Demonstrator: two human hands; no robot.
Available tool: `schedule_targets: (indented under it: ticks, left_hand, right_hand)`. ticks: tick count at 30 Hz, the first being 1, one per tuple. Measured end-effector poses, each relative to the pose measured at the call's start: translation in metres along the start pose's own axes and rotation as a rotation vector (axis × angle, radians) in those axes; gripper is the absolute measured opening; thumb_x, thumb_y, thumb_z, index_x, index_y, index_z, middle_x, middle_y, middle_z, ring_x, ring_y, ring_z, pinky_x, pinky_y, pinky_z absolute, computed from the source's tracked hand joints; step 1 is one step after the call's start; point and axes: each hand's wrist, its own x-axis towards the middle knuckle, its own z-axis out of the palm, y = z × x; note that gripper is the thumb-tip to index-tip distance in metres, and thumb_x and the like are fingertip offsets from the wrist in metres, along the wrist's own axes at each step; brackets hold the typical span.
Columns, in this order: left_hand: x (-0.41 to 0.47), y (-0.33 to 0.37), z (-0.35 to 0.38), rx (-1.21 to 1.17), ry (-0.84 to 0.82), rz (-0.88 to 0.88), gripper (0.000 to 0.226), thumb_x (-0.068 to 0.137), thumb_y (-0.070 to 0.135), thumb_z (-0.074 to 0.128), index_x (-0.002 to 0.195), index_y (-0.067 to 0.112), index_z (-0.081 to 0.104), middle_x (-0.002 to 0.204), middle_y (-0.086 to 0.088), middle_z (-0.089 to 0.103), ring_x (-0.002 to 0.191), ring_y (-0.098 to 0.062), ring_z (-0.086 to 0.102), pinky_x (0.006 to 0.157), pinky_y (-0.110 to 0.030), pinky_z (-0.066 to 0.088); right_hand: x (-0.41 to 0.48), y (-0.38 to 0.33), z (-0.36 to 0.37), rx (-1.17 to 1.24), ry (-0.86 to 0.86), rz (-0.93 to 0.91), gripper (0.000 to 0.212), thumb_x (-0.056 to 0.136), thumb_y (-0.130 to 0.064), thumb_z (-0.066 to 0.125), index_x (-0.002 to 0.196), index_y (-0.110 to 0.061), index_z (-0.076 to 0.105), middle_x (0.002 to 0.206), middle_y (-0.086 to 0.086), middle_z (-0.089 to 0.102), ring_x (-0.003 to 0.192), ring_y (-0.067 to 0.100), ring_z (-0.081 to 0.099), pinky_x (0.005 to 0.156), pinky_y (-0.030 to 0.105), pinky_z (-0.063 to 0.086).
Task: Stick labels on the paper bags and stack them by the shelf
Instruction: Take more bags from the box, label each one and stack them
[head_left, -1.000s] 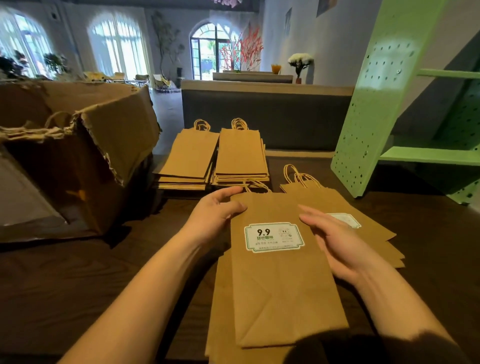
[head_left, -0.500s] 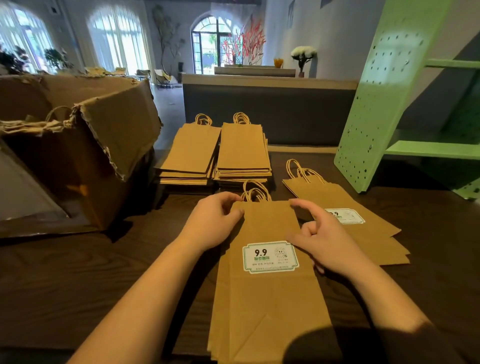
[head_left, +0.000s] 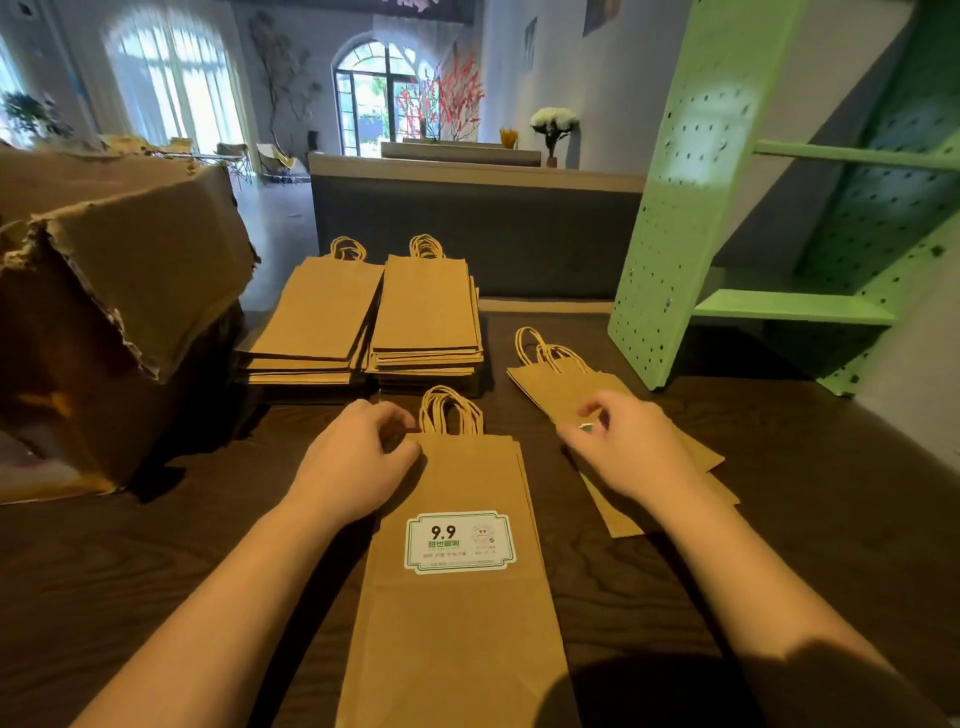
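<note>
Item, nearest: labelled paper bag (head_left: 457, 613), brown kraft, lying flat on the dark wooden table (head_left: 810, 519) with its twisted handles pointing away from the viewer; it tops a small pile of like bags whose edges show at its right side. Its front bears a white label (head_left: 460, 542) with green border, printed "9.9", set in the upper half of the bag. Left hand (head_left: 358, 462): fingers curled, pinching the top left corner of this bag just beside the handles. Right hand (head_left: 631, 447): over the pile to the right, thumb and forefinger closed together on a small green-and-white scrap; what the scrap is cannot be told. Beneath that hand: right-hand pile of bags (head_left: 566, 387), lying flat and angled, handles toward the far left, near the foot of the green shelf (head_left: 691, 218); any label on its top bag is hidden by the hand. Farther back, centre: two stacks of plain bags, the left stack (head_left: 317, 317) and the right stack (head_left: 426, 306), side by side and touching, handles away. Left: torn cardboard box (head_left: 140, 275), open flap hanging ragged. Right: perforated green metal shelf with horizontal boards. Beyond: a grey counter (head_left: 467, 218), white flowers in a vase (head_left: 553, 124), arched windows (head_left: 171, 78).
</note>
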Motion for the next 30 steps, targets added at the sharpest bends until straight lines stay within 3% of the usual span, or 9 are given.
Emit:
schedule_targets:
  ticks: [3,6,12,17,21,24,26,30]
  left_hand:
    - [-0.002,0.005,0.000,-0.071,0.076,0.029,0.012,0.096,0.034,0.064,0.106,0.039,0.062,0.100,0.016,0.051,0.089,-0.003,0.054,0.071,-0.021,0.040]
    - [-0.003,0.007,0.001,-0.120,0.099,0.046,0.009,0.096,0.030,0.064,0.101,0.038,0.065,0.099,0.014,0.054,0.088,-0.004,0.054,0.069,-0.020,0.040]
    - [-0.004,0.009,0.003,-0.137,0.091,0.087,0.010,0.096,0.028,0.065,0.094,0.037,0.067,0.095,0.012,0.058,0.086,-0.007,0.056,0.067,-0.020,0.039]
    - [-0.003,0.001,0.007,-0.131,-0.154,0.154,0.006,0.093,0.036,0.069,0.090,0.041,0.069,0.086,0.016,0.068,0.082,-0.004,0.062,0.075,-0.032,0.054]
    - [-0.003,-0.001,0.008,-0.158,-0.163,0.159,0.004,0.093,0.036,0.070,0.089,0.038,0.070,0.080,0.019,0.065,0.076,-0.005,0.060,0.071,-0.031,0.051]
    - [-0.003,-0.001,0.009,-0.172,-0.160,0.157,0.003,0.093,0.036,0.070,0.090,0.037,0.069,0.079,0.016,0.064,0.074,-0.006,0.059,0.072,-0.033,0.051]
    - [-0.003,-0.001,0.009,-0.166,-0.165,0.153,0.003,0.093,0.036,0.069,0.090,0.037,0.069,0.080,0.018,0.064,0.076,-0.005,0.059,0.072,-0.031,0.050]
    - [-0.004,0.001,0.007,-0.162,-0.163,0.156,0.003,0.094,0.036,0.069,0.090,0.037,0.069,0.080,0.016,0.065,0.077,-0.006,0.060,0.070,-0.028,0.049]
  right_hand:
    - [0.003,0.022,0.002,-0.249,-0.005,0.221,0.091,0.067,-0.091,0.050,0.135,-0.030,0.051,0.130,0.004,0.055,0.121,0.028,0.047,0.095,0.047,0.042]
    - [0.001,0.030,0.000,-0.240,-0.098,0.327,0.114,0.057,-0.097,0.050,0.147,-0.029,0.034,0.143,0.010,0.044,0.130,0.033,0.039,0.101,0.050,0.037]
    - [0.006,0.034,-0.008,-0.186,-0.162,0.395,0.123,0.052,-0.093,0.062,0.151,-0.032,0.024,0.147,0.015,0.037,0.134,0.036,0.034,0.104,0.051,0.033]
    - [0.007,0.036,-0.012,-0.144,-0.086,0.398,0.120,0.054,-0.083,0.073,0.150,-0.032,0.024,0.143,0.014,0.039,0.131,0.035,0.037,0.102,0.050,0.035]
    - [0.010,0.043,-0.013,0.166,0.017,0.366,0.098,0.066,-0.047,0.090,0.145,-0.025,0.037,0.138,0.007,0.053,0.127,0.031,0.049,0.098,0.049,0.045]
    - [0.010,0.051,-0.011,0.400,0.049,0.345,0.044,0.076,-0.028,0.086,0.113,-0.018,0.064,0.114,0.001,0.070,0.102,0.022,0.065,0.082,0.041,0.055]
    - [0.009,0.054,-0.015,0.591,0.063,0.342,0.011,0.086,-0.022,0.078,0.092,-0.015,0.072,0.095,0.003,0.076,0.081,0.019,0.071,0.067,0.035,0.057]
    - [0.008,0.055,-0.024,0.976,-0.026,0.395,0.014,0.097,-0.020,0.065,0.099,-0.012,0.076,0.085,0.004,0.078,0.072,0.019,0.075,0.059,0.030,0.056]
